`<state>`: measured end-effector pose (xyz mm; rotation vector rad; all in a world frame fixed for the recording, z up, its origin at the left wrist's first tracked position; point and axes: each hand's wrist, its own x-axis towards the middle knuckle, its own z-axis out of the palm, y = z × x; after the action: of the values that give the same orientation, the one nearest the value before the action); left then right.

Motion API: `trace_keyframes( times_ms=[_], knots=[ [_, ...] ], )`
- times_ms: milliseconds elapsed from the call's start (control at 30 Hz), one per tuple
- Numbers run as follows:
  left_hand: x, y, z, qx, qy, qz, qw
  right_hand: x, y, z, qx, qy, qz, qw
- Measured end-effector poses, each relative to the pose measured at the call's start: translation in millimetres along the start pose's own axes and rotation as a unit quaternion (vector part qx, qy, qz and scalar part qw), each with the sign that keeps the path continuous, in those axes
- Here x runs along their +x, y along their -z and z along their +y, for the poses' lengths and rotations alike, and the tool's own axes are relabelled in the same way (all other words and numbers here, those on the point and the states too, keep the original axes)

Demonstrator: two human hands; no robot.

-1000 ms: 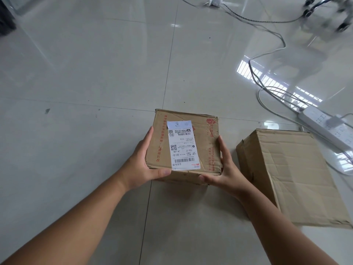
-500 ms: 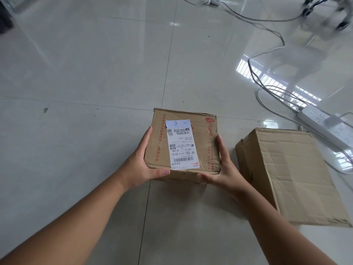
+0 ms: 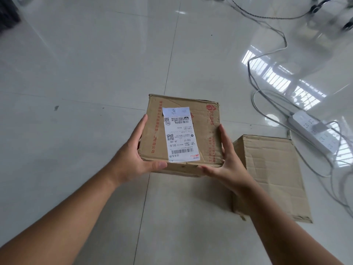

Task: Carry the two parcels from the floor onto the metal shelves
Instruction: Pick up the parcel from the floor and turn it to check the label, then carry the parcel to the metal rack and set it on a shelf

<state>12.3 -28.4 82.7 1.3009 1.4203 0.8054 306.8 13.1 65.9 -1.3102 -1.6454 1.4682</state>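
A small cardboard parcel (image 3: pixel 202 131) with a white shipping label on top is held between both hands, lifted off the pale tiled floor. My left hand (image 3: pixel 131 159) presses its left side with the thumb along the near edge. My right hand (image 3: pixel 227 165) presses its right side, thumb under the near edge. A second, larger plain cardboard parcel (image 3: pixel 275 176) lies on the floor just to the right, partly behind my right forearm. The metal shelves are not in view.
A white power strip (image 3: pixel 313 132) lies on the floor at the right, with several grey cables (image 3: pixel 254 96) looping around it and running to the top. Chair castors (image 3: pixel 315 8) show at the top right. A dark object (image 3: pixel 7 14) sits at the top left.
The labelled parcel has come up off the floor toward the camera, still gripped by both hands. The larger parcel has not moved.
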Motion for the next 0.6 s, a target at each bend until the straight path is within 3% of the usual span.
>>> trace_keyframes(
  times_ms=[600],
  knots=[
    [-93,81,338,-0.017,0.018,0.016,1.0,-75,94,-332,0.014,0.041,-0.009,0.999]
  ],
)
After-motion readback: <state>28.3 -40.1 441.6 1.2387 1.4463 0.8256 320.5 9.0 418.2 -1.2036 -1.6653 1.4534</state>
